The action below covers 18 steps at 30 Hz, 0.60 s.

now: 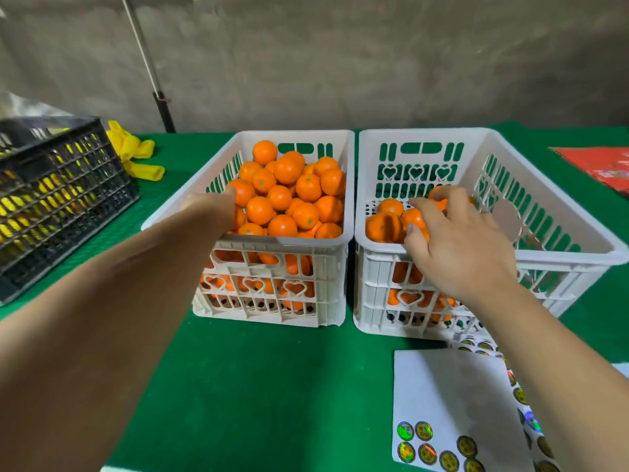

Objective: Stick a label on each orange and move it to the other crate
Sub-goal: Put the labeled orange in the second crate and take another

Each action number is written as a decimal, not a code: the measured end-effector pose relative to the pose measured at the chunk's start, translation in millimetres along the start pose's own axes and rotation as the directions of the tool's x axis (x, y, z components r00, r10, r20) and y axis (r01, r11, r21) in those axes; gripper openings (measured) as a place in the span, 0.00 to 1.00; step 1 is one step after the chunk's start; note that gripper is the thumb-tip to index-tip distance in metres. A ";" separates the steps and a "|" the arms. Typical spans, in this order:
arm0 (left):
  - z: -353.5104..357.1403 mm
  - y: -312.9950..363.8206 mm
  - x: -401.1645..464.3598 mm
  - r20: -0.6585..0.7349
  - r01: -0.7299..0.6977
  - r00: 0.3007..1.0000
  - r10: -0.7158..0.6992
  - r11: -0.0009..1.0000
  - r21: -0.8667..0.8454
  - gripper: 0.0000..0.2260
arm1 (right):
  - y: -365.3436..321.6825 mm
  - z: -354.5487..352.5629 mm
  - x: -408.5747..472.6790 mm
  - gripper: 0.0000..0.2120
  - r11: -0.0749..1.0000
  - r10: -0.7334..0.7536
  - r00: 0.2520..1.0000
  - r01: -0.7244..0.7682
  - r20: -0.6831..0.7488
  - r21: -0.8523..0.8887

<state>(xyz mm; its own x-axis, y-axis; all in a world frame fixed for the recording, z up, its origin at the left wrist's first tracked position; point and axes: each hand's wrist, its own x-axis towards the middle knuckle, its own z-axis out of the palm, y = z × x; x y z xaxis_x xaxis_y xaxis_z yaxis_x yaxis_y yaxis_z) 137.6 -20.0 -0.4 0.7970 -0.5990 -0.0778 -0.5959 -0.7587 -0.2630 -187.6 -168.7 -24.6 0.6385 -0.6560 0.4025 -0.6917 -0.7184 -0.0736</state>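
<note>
Green table [258, 386] before a grey wall, two white crates side by side.

The left crate [238, 144] is heaped with glossy, round oranges [282, 195], too many to count, some showing green stem ends. Right of it, touching, the right crate [544, 212] holds a low layer of about five visible ones [389, 219]. Left of the left crate stands one black crate [61, 199], with yellow gloves [136, 155] behind it. In front of the right crate lies a label sheet [452, 400] with about seven round foil labels visible. The left hand [207, 212], blurred, reaches over the left crate's near corner; its grip cannot be told. The right hand [456, 240], fingers curled, rests on the right crate's fruit.
</note>
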 end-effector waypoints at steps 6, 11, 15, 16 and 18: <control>-10.7 -4.4 1.4 -0.186 -0.026 0.981 -0.054 0.914 -0.406 0.29 | -0.5 0.3 0.7 0.24 1.000 0.002 1.000 -0.002 0.031 -0.007; -4.3 41.5 -68.5 -0.685 -0.608 0.727 -0.031 0.434 -0.665 0.28 | 0.0 2.9 -0.1 0.25 0.999 -0.020 1.000 0.020 -0.001 -0.030; 58.6 95.1 -154.0 -0.788 -0.792 0.610 0.083 0.055 -0.608 0.28 | 2.8 3.5 -7.2 0.24 0.996 -0.084 0.993 0.082 -0.082 -0.025; 80.5 108.6 -168.0 -0.755 -0.760 0.645 0.121 -0.002 -0.650 0.28 | 2.9 3.1 -10.1 0.23 0.994 -0.106 0.989 0.105 -0.098 -0.016; 123.2 133.3 -187.8 -0.652 -0.668 0.717 0.246 -0.028 -0.744 0.27 | 3.3 3.0 -20.3 0.22 0.989 -0.142 0.980 0.146 -0.139 0.014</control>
<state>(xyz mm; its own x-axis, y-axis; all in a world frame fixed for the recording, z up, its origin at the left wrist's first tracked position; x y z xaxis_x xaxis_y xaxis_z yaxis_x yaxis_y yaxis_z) -79.4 22.9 -139.4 0.3605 -0.7829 0.5070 -0.5884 0.2309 0.7749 -201.8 -158.5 -35.7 0.6772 -0.5083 0.5320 -0.5866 -0.8094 -0.0266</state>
